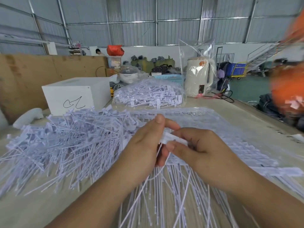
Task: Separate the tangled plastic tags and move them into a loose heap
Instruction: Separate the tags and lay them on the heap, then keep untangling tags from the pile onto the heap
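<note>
Both hands meet over the middle of the table (49,209), and between them is a small bunch of white plastic tags (171,139). The left hand (144,145) has its fingers curled around the bunch from the left side, with the thumb up on top. The right hand (200,145) pinches the flat white heads of the same bunch from the right, thumb and forefinger closed on them. So both grips are clamped on the tags, and the fingertips of the two hands almost touch each other.

From the grip the thin tails of the bunch hang down toward the person and spread out like a fan over the wood.

To the left of the grip lies a big loose heap (65,142) of the same white tags, crossing each other in all directions. Under the grip and to its right there is a flatter layer of tags (230,142) that looks more ordered, in rows; I cannot tell if they are joined together.

Behind the grip, farther on the table, is a clear plastic bag of tags (148,96). Left of that bag stands a white box (74,94) with a black scribble on its front. Right of the bag stands a cream-coloured kettle (199,78) inside a clear bag. Far to the right of the grip something orange (287,86) is seen, but it is too blurred to say what it is.
</note>
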A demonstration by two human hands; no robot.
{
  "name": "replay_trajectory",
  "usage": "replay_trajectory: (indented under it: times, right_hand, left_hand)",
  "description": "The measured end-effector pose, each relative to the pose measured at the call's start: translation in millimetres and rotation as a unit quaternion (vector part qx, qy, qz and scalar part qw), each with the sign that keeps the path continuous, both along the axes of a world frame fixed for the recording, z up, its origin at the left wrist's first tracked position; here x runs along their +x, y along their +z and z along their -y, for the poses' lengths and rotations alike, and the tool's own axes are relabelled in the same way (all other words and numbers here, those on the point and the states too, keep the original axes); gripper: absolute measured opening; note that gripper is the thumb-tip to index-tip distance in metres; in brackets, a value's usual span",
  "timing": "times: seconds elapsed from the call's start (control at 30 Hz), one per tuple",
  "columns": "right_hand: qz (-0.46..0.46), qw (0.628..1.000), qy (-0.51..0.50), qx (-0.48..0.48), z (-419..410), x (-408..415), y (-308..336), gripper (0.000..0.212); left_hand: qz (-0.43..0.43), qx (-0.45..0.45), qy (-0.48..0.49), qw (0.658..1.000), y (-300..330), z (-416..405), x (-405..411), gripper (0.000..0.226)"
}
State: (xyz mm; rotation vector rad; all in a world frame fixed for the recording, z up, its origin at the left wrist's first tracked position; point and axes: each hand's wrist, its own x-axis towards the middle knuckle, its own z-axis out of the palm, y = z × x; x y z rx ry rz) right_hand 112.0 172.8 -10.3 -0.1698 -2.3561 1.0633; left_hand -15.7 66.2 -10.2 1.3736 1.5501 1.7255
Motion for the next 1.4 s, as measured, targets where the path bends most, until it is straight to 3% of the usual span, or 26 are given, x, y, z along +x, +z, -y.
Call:
replay_trajectory:
  times: [0.1,0.2,0.3,0.47,0.57,0.7,0.8,0.9,0.93,1.07,1.2,1.3,1.4]
  right_hand:
    - [-0.008,0.999,0.016,-0.035,-0.2,0.2,-3.6,0.008]
    - [-0.004,0.996,0.046,-0.078,2.8,-2.4,-3.0,0.017]
    - [0.012,0.994,0.085,-0.064,1.4,0.0,1.1,0.016]
    - [0.056,0.998,0.011,-0.02,-8.9,2.8,-0.5,0.034]
    - [0.051,0.999,0.011,-0.004,-7.6,2.7,-1.8,0.03]
    - [-0.005,1.0,-0.007,-0.005,-3.1,-2.0,-2.9,0.032]
    - [-0.082,0.995,-0.049,-0.002,9.0,-8.4,-3.5,0.034]
    - [-0.182,0.971,-0.136,-0.074,1.9,-6.3,-0.4,0.038]
    - [-0.195,0.966,-0.148,-0.077,-3.2,-3.3,3.4,0.037]
    - [-0.151,0.984,-0.057,-0.072,-10.3,1.5,2.7,0.015]
    - [-0.088,0.993,0.059,-0.049,-2.0,-6.2,-10.6,0.042]
    - [-0.091,0.994,0.057,-0.026,-2.9,-6.3,-11.4,0.057]
    - [-0.087,0.995,0.045,-0.018,-3.7,-6.4,-11.5,0.058]
  left_hand:
    - [-0.057,-0.015,-0.013,0.998,0.1,1.6,-0.5,0.034]
    - [-0.073,-0.027,-0.023,0.997,-0.5,1.8,-2.9,0.029]
    - [-0.088,-0.035,0.0,0.996,1.3,3.7,-7.3,0.017]
    - [-0.108,-0.065,0.028,0.992,0.2,3.6,-13.9,0.023]
    - [-0.073,-0.069,0.014,0.995,-2.1,1.6,-9.3,0.027]
    - [-0.041,-0.01,0.041,0.998,-1.7,-0.7,-1.2,0.026]
    - [0.075,0.036,0.062,0.995,1.9,-1.9,7.5,0.036]
    - [0.223,0.09,0.07,0.968,13.7,3.1,2.1,0.037]
    - [0.237,0.104,0.071,0.963,17.3,5.2,-1.9,0.034]
    - [0.125,0.047,0.083,0.988,14.8,5.6,3.8,0.024]
    - [0.08,-0.006,-0.011,0.997,5.7,3.2,16.7,0.036]
    - [0.086,-0.041,-0.05,0.994,6.1,4.0,11.4,0.037]
    - [0.16,-0.073,-0.111,0.978,4.6,1.8,6.9,0.036]
